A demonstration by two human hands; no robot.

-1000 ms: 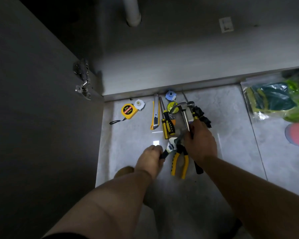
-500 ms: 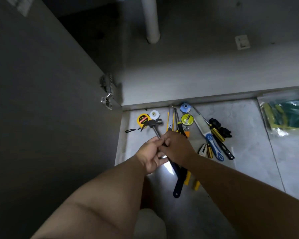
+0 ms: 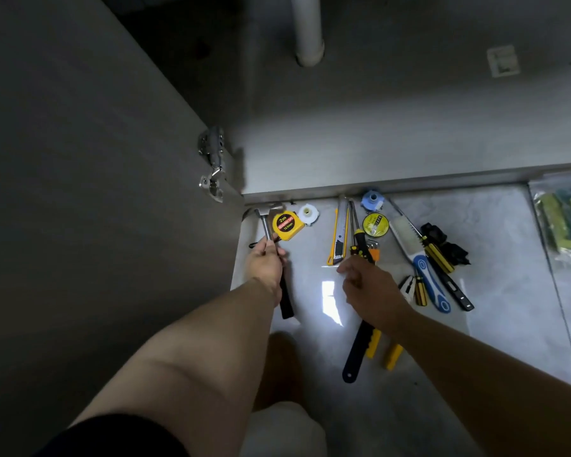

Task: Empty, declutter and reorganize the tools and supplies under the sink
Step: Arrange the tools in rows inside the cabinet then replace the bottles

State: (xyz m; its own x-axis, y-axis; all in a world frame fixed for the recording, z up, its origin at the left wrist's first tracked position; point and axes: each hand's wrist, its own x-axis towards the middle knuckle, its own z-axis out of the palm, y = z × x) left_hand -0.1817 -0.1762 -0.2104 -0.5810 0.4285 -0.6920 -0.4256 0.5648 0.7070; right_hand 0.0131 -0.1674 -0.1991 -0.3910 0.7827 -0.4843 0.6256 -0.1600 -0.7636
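The left hand [image 3: 265, 263] was clenched around the shaft of a hammer [image 3: 267, 227]. The hammer lay at the left edge of the tiled floor [image 3: 508, 308], its metal head close to the base of the under-sink cabinet and its black grip sticking out behind the wrist. Just to the right of the shaft sat a yellow tape measure [image 3: 286, 225], with a white plastic spool [image 3: 308, 213] beside it.

The right hand [image 3: 370, 288] hung above the middle of the tools, fingers loosely curled and grasping nothing. Beyond its fingertips lay a yellow utility knife [image 3: 338, 235] and a black-and-yellow screwdriver [image 3: 358, 235], side by side and pointing toward the cabinet. A black-handled wrench [image 3: 355, 357] and yellow-handled pliers [image 3: 393, 356] showed from under that forearm.

Farther right were a blue spool [image 3: 372, 200], a yellow roll of tape [image 3: 375, 224], a blue-handled hand saw [image 3: 431, 288] and a striped-handle screwdriver [image 3: 437, 253]. A clear bag [image 3: 564, 225] of green and yellow items lay well apart at the right edge.

The cabinet door [image 3: 80, 159] stood open on its hinge [image 3: 213, 166], and a white drain pipe [image 3: 309, 34] came down inside.
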